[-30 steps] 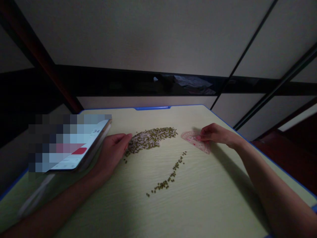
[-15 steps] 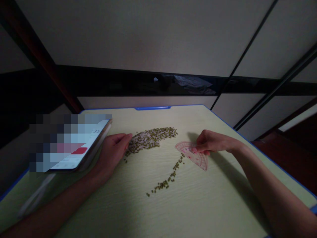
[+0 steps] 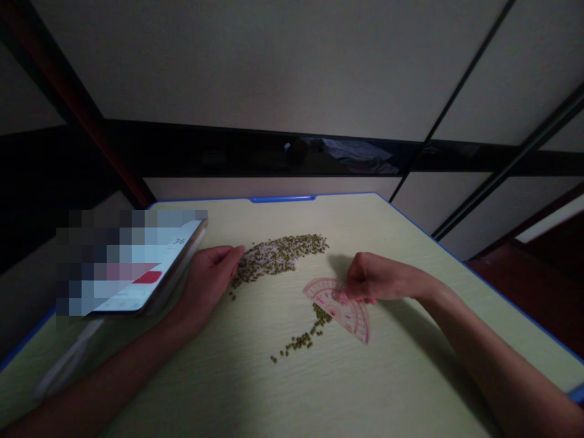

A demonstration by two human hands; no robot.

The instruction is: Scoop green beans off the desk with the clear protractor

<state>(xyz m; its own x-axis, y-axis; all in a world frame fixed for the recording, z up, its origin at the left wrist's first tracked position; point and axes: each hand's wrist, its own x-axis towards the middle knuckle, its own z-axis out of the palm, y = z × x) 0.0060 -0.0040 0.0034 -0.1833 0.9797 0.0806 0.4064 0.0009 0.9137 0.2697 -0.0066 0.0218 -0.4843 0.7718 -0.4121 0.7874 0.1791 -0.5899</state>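
Our right hand point(image 3: 376, 277) pinches the protractor point(image 3: 350, 316) at the bean trail point(image 3: 300, 341) on the bench point(image 3: 387, 377), we can't tell if our left hand point(image 3: 207, 277) grips anything by the pile point(image 3: 285, 252), and tilting or rushing the protractor could let beans slip under or scatter.

Protractor point(image 3: 342, 309) partly hidden behind right hand point(image 3: 376, 277), markings point(image 3: 359, 317) unreadably small; device screen point(image 3: 137, 295) partly pixelated.

Your protractor point(image 3: 345, 313) is translucent pink with darker red graduations. Beneath it, your tabletop point(image 3: 387, 383) is pale yellow-green, faintly streaked, edged in blue. Beyond it, your seed heap point(image 3: 278, 257) is olive green mottled with pale pink.
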